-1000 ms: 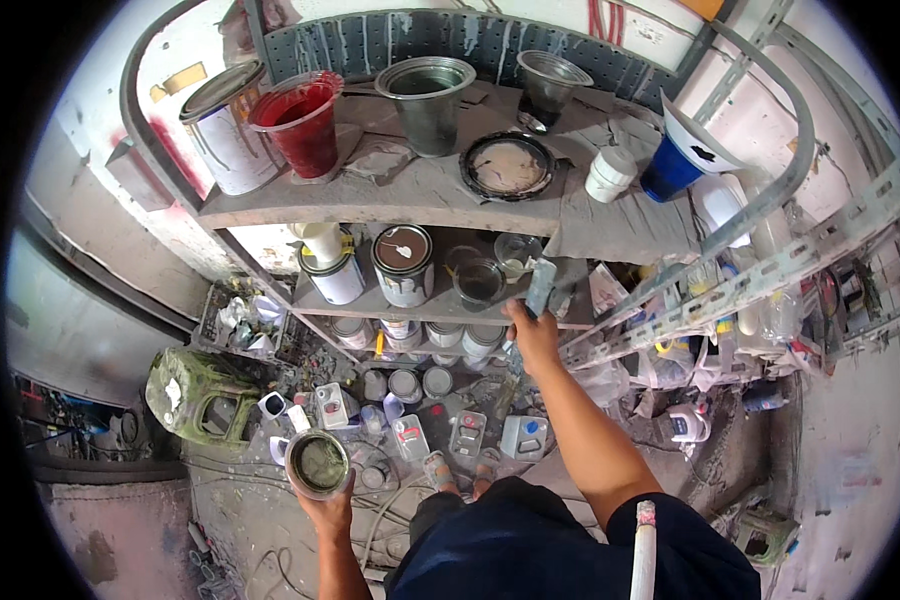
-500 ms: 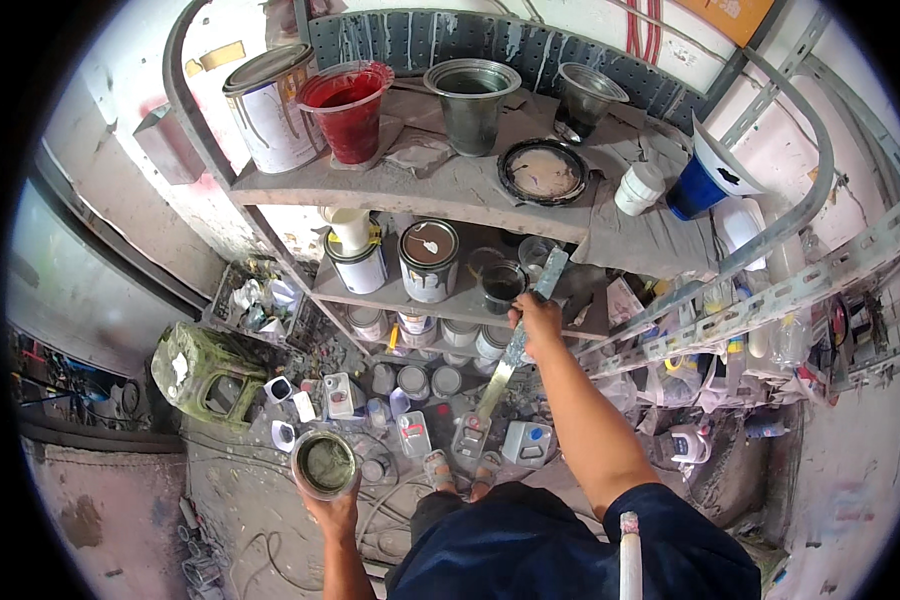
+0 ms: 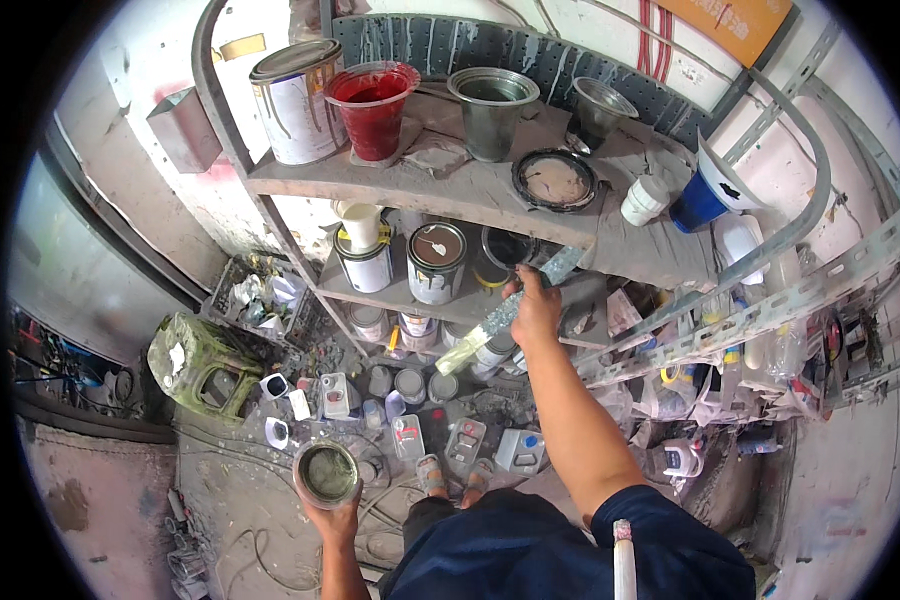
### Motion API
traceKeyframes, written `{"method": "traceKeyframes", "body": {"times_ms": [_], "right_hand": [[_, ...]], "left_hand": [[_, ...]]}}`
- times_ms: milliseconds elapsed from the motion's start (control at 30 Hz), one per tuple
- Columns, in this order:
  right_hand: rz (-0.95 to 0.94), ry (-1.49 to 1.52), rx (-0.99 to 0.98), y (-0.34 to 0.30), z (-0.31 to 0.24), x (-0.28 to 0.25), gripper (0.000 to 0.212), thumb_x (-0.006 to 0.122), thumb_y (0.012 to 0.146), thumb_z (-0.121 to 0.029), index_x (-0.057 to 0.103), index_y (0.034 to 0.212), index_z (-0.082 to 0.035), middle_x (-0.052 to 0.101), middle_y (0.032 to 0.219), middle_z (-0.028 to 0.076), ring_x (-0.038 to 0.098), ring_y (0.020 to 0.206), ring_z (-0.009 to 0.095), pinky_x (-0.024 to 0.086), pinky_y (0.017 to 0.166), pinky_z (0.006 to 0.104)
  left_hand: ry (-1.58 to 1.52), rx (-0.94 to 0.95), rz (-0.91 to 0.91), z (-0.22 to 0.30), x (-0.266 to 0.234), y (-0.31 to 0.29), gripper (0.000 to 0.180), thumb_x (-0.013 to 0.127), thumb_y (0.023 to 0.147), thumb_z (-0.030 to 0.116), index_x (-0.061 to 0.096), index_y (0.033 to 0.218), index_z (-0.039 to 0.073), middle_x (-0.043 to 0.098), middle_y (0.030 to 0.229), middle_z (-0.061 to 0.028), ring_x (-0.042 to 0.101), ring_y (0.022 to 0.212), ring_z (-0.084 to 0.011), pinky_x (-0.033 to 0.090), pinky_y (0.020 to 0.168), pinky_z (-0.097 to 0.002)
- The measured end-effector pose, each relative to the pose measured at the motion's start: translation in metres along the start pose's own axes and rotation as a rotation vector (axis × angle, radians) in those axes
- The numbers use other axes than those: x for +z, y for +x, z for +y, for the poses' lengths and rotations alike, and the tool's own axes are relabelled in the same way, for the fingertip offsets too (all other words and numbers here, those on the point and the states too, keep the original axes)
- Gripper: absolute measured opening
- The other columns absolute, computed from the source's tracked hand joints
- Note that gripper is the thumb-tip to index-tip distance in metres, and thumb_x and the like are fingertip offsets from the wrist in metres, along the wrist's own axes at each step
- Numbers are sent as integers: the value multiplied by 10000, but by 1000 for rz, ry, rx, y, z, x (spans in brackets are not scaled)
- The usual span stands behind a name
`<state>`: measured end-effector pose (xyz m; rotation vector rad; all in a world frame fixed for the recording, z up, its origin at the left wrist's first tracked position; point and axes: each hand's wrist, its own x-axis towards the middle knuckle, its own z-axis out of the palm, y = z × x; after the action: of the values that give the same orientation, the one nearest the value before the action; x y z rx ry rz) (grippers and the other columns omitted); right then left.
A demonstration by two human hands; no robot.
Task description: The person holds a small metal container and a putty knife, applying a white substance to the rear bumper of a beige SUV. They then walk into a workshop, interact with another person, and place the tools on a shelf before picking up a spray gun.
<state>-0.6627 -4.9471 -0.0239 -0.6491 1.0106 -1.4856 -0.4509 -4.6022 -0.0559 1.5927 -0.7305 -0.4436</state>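
My left hand (image 3: 332, 515) is closed around a clear cup (image 3: 328, 473) with grey-green paint inside, held low at the left, over the floor. In my right hand (image 3: 536, 310) is a long flat stirring stick (image 3: 490, 328), slanting across the middle shelf, its lower end coated pale yellow-green. The fingertips of that hand are at the rim of a dark cup (image 3: 508, 246) on or just over the middle shelf; whether they grip it I cannot tell. Left of this cup stand a brown-topped paint can (image 3: 436, 270) and another can (image 3: 364, 265) with a pale cup on it.
On the upper shelf (image 3: 370, 185) stand a large can (image 3: 298, 110), a red paint cup (image 3: 372, 120), dark cups, a paint-crusted lid (image 3: 555, 180) and a blue cup (image 3: 698, 200). Jugs, cans and hoses lie about my feet. A green stool (image 3: 205, 365) stands left; metal rails (image 3: 760, 300) run right.
My right hand has swung the stick flatter, its lower end rising leftward. The dark cup near its fingers has shifted up and tilted. My left hand still holds its cup.
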Motion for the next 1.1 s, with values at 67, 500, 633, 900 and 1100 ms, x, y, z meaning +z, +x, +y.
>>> {"method": "traceKeyframes", "body": {"times_ms": [67, 500, 633, 900, 1100], "right_hand": [[-30, 20, -6, 2, -1, 10, 127, 661, 812, -138, 612, 836, -24, 591, 741, 51, 536, 576, 154, 451, 528, 311], [-28, 30, 162, -2, 10, 85, 168, 638, 834, -149, 609, 853, 15, 619, 769, 93, 558, 562, 168, 447, 478, 295], [-43, -9, 172, -6, 3, 95, 171, 646, 841, -146, 590, 885, 10, 608, 752, 96, 579, 547, 181, 463, 463, 305], [-26, 34, 185, -9, -5, 75, 131, 619, 806, -121, 522, 837, -37, 564, 699, 86, 576, 518, 194, 460, 455, 325], [34, 69, 263, -9, 15, -22, 170, 550, 797, -116, 509, 940, -35, 552, 723, 100, 585, 574, 225, 516, 541, 368]], "left_hand": [[-7, 3, -17, -5, -2, -1, 807, 787, 600, 56, 392, 1302, 14, 503, 1204, -103, 511, 1108, -213, 407, 971, -351], [-89, 1, 26, -7, -6, -17, 829, 801, 622, 67, 362, 1323, 12, 497, 1212, -108, 522, 1099, -214, 420, 963, -347], [-44, 2, 19, -6, -11, -19, 843, 801, 626, 67, 348, 1334, 8, 488, 1226, -116, 511, 1118, -218, 410, 974, -353], [34, 72, -22, -7, -6, -12, 834, 797, 625, 51, 363, 1336, 4, 476, 1264, -118, 483, 1158, -220, 387, 993, -350], [-100, -49, -125, 5, 25, 1, 812, 795, 626, 48, 385, 1325, 2, 484, 1261, -115, 489, 1150, -217, 391, 991, -350]]}}
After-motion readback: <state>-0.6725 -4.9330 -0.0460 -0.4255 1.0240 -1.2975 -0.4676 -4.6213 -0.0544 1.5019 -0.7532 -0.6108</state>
